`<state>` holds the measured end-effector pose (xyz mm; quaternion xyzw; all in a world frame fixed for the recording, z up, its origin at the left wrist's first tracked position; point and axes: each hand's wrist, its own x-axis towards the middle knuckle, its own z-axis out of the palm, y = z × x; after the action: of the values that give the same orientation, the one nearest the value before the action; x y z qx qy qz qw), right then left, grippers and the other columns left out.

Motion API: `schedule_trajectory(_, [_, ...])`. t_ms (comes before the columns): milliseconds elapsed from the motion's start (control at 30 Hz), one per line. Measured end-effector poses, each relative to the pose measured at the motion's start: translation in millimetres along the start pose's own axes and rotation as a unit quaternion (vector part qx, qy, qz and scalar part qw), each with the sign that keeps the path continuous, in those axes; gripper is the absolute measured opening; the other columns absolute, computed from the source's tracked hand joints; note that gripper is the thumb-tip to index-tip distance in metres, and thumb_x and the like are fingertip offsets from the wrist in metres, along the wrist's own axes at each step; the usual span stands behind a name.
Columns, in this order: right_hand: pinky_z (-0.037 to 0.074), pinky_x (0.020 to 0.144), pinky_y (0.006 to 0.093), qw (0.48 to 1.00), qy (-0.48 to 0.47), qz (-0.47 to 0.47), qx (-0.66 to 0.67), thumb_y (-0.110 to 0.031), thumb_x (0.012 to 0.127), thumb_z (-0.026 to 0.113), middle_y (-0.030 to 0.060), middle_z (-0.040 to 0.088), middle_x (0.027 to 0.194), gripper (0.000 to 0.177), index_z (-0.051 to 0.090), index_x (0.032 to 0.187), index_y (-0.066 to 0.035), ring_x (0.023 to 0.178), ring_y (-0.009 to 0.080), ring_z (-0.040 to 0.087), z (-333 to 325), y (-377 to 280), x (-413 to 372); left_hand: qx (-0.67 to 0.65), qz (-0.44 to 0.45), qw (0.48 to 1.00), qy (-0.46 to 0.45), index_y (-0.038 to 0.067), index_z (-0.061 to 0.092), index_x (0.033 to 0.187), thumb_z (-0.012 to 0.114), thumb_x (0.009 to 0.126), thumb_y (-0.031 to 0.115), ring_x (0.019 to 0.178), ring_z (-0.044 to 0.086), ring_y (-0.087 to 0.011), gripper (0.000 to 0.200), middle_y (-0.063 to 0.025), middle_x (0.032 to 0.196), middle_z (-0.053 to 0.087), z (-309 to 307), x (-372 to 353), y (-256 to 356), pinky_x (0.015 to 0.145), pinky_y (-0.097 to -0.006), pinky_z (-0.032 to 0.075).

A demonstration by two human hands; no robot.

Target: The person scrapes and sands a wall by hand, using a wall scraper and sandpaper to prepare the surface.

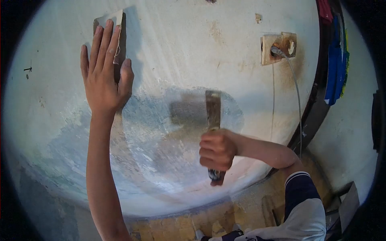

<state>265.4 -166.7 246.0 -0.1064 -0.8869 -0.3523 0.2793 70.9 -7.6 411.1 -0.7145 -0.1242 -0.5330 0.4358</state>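
My left hand (105,76) lies against the pale wall with its fingers stretched out. Under those fingers is a flat, light piece with a ragged edge (117,16), like cardboard or sanding paper; its lower part is hidden by the hand. My right hand (218,149) is wrapped round the handle of a scraper (213,110), whose blade points up in front of the wall. The handle's dark end shows below the fist. A rough grey-blue scraped patch (148,124) spreads across the wall behind both hands, and the scraper's shadow falls on it.
On the right, a wall socket (272,50) holds a plug with a grey cable (298,92) hanging down. A nail (27,69) sticks out at the left. Blue cloth (334,72) hangs by the dark frame at the far right. Below is a yellowish tiled floor (185,225).
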Motion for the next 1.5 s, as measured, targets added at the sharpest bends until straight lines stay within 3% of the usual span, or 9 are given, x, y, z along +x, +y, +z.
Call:
schedule_trajectory(233, [0.036, 0.042, 0.0307, 0.995, 0.056, 0.05, -0.072, -0.037, 0.097, 0.04, -0.0005, 0.04, 0.053, 0.052, 0.047, 0.054, -0.009, 0.045, 0.0153, 0.043, -14, 8, -4, 0.006, 0.006, 1.0, -0.001, 0.027, 0.034, 0.149, 0.046, 0.092, 0.034, 0.146, 0.025, -0.0177, 0.059, 0.0029, 0.156, 0.032, 1, -1, -3, 0.121, -0.0453, 0.013])
schedule_trajectory(467, [0.037, 0.046, 0.0283, 0.995, 0.081, 0.058, -0.01, -0.045, 0.096, 0.046, -0.0019, 0.037, 0.054, 0.054, 0.039, 0.054, -0.011, 0.046, 0.0139, 0.042, -8, -7, -3, 0.0, 0.0, 1.0, 0.0, 0.027, 0.033, 0.15, 0.045, 0.095, 0.028, 0.146, 0.024, -0.0159, 0.056, 0.0045, 0.155, 0.032, -1, -2, 0, 0.122, -0.0437, 0.012])
schedule_trajectory(567, [0.036, 0.046, 0.0292, 0.995, 0.09, -0.008, -0.032, -0.071, 0.057, 0.06, -0.0003, 0.036, 0.054, 0.064, 0.041, 0.055, -0.009, 0.045, 0.0158, 0.042, 16, -39, 2, 0.012, -0.006, 1.0, 0.002, 0.028, 0.033, 0.15, 0.045, 0.096, 0.027, 0.145, 0.024, -0.0152, 0.055, 0.0055, 0.155, 0.033, 1, -1, -2, 0.122, -0.0433, 0.012])
schedule_trajectory(700, [0.037, 0.045, 0.0279, 0.994, 0.091, 0.051, -0.028, -0.036, 0.095, 0.039, -0.0024, 0.037, 0.053, 0.048, 0.039, 0.054, -0.011, 0.046, 0.0142, 0.044, -5, -9, -13, -0.001, 0.001, 1.0, 0.01, 0.028, 0.033, 0.149, 0.046, 0.097, 0.029, 0.145, 0.025, -0.0146, 0.054, 0.0062, 0.155, 0.033, 5, -3, -5, 0.122, -0.0434, 0.013])
schedule_trajectory(967, [0.041, 0.045, 0.0299, 0.99, 0.112, 0.082, -0.009, -0.025, 0.09, 0.044, -0.0006, 0.041, 0.055, 0.038, 0.047, 0.056, -0.009, 0.046, 0.0157, 0.045, -5, -12, -7, 0.002, 0.005, 1.0, 0.011, 0.028, 0.034, 0.149, 0.047, 0.096, 0.029, 0.145, 0.025, -0.0148, 0.055, 0.0061, 0.155, 0.033, 4, -3, -4, 0.122, -0.0439, 0.013])
schedule_trajectory(1033, [0.04, 0.049, 0.0317, 0.99, 0.126, 0.056, -0.008, -0.061, 0.079, 0.058, -0.0004, 0.041, 0.058, 0.055, 0.048, 0.059, -0.01, 0.049, 0.0182, 0.046, 16, -34, -1, 0.009, 0.006, 1.0, 0.008, 0.028, 0.034, 0.149, 0.048, 0.095, 0.028, 0.145, 0.025, -0.015, 0.056, 0.006, 0.155, 0.033, 3, -1, -4, 0.122, -0.0437, 0.013])
schedule_trajectory(1167, [0.04, 0.046, 0.0286, 0.995, 0.073, 0.064, -0.025, -0.04, 0.091, 0.046, -0.0001, 0.04, 0.055, 0.047, 0.045, 0.056, -0.009, 0.048, 0.0165, 0.047, -15, -7, -3, 0.008, 0.003, 1.0, 0.005, 0.027, 0.034, 0.149, 0.048, 0.094, 0.027, 0.145, 0.026, -0.0155, 0.057, 0.0056, 0.155, 0.034, 3, -2, -4, 0.122, -0.0438, 0.014])
schedule_trajectory(1300, [0.04, 0.05, 0.0308, 0.997, 0.051, 0.053, -0.004, -0.06, 0.08, 0.056, 0.0012, 0.042, 0.058, 0.056, 0.043, 0.058, -0.011, 0.049, 0.0181, 0.046, 11, -39, 6, 0.001, -0.003, 1.0, 0.012, 0.025, 0.037, 0.148, 0.048, 0.094, 0.025, 0.144, 0.028, -0.0162, 0.055, 0.0046, 0.154, 0.036, 2, -1, -2, 0.122, -0.0441, 0.014])
schedule_trajectory(1500, [0.037, 0.046, 0.029, 0.994, 0.101, 0.036, -0.03, -0.047, 0.091, 0.047, -0.0015, 0.037, 0.055, 0.052, 0.038, 0.054, -0.011, 0.046, 0.0154, 0.043, 6, -13, 5, -0.059, -0.005, 0.997, 0.045, 0.023, 0.045, 0.142, 0.05, 0.095, 0.024, 0.141, 0.035, -0.0196, 0.048, 0.002, 0.149, 0.043, 3, -2, -6, 0.12, -0.0445, 0.018])
